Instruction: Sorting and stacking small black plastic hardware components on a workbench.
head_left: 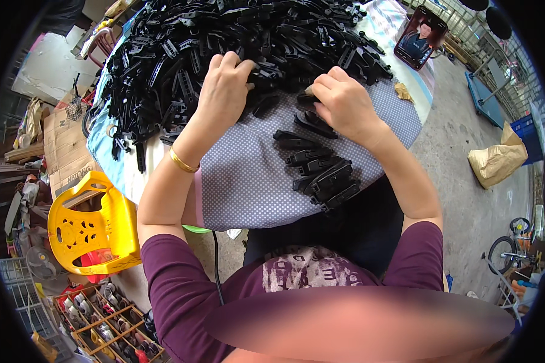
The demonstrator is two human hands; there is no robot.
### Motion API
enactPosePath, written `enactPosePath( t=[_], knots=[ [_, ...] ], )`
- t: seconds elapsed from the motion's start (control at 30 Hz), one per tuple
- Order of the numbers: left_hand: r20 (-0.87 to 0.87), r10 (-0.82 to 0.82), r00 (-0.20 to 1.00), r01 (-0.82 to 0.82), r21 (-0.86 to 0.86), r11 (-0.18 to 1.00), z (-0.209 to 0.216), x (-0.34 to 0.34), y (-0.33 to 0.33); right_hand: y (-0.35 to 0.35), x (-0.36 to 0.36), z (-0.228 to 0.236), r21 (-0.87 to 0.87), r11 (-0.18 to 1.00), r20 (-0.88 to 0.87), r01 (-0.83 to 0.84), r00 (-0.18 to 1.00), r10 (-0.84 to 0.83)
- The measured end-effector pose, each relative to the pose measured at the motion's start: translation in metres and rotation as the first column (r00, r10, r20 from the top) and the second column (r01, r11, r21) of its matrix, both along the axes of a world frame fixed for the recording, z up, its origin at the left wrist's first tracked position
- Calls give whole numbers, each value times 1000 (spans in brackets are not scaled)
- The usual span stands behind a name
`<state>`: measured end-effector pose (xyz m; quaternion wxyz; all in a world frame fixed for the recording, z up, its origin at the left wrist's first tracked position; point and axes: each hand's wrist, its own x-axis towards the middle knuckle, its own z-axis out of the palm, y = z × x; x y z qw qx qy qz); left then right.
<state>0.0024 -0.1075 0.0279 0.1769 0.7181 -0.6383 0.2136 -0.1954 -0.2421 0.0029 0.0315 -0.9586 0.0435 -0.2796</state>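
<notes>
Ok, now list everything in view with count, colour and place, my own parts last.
Heaped slim plastic parts: uncountable, black, upper centre
Set-apart plastic parts: several, black, right of centre
White-dotted cloth: one, grey-blue, under the set-apart parts
Rectangular phone, screen lit: one, black, upper right
Plastic chair with cut-outs: one, yellow, left
Cardboard sheet: one, brown, left
Wooden shoe rack: one, brown, lower left
Flat cart: one, blue, right
Crumpled paper sack: one, tan, right
Bicycle: one, colour unclear, far right
Other background clutter: too small to tell
Printed shirt: one, purple, lower centre
Metallic bangle: one, gold, left wrist
Left hand: one, bare, at the heap
Right hand: one, bare, at the heap's near edge
</notes>
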Motion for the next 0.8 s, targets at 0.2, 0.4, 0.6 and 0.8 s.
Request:
enactPosePath(
  t=[0.2, 0.4, 0.6, 0.8],
  knots=[
    [-154, -124, 980, 91, -204, 975, 6, -9, -2, -5, -12, 9, 245, 969, 210, 35, 974, -89],
    [-990, -139, -29, 304, -141, 942, 9, -37, 0, 16, -22, 23, 681, 730, 220, -62, 968, -122],
    [-955, -57, -290, 360, -165, 918, -18, -43, -2, 34, -17, 19, 611, 789, 165, -73, 986, -36],
    [-962, -117, -245, 294, -189, 937, -20, -47, -4, 26, -14, 19, 959, 185, 222, -214, 975, -24]
  ],
)
